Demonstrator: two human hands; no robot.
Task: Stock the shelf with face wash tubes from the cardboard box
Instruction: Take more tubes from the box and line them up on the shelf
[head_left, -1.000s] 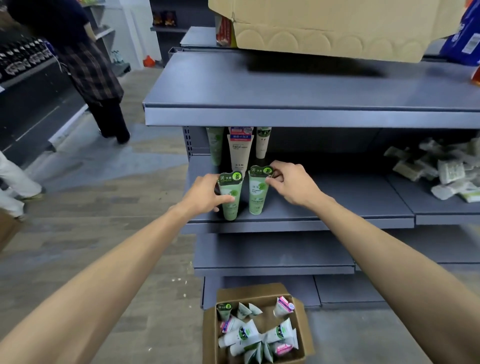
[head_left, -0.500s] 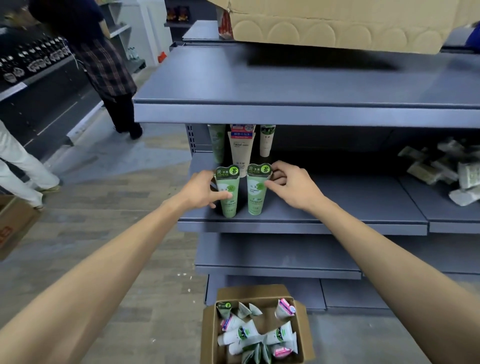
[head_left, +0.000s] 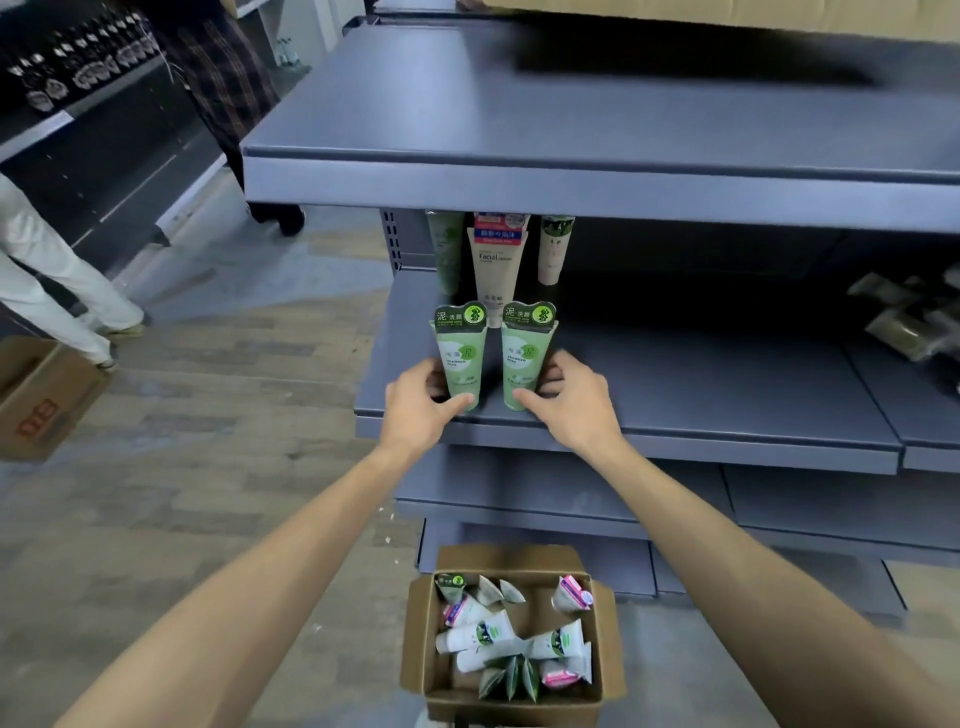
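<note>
Two green face wash tubes stand upright side by side near the front edge of the middle grey shelf (head_left: 727, 395). My left hand (head_left: 421, 402) grips the base of the left green tube (head_left: 461, 353). My right hand (head_left: 569, 400) grips the base of the right green tube (head_left: 527, 353). Behind them stand a dark green tube (head_left: 447, 249), a cream facial tube (head_left: 496, 265) and a pale tube (head_left: 553, 249). The open cardboard box (head_left: 426, 649) sits on the floor below, holding several loose tubes.
The wide top shelf (head_left: 571, 130) overhangs the tubes, with a large carton's bottom edge above it. Packets (head_left: 904, 317) lie at the right on the middle shelf. Two persons stand in the aisle at left, beside another cardboard box (head_left: 41, 395).
Both hands slid down from the tubes' upper parts to their bases, and the two green tubes now stand straighter and closer to the shelf's front edge. The camera view tilted down slightly.
</note>
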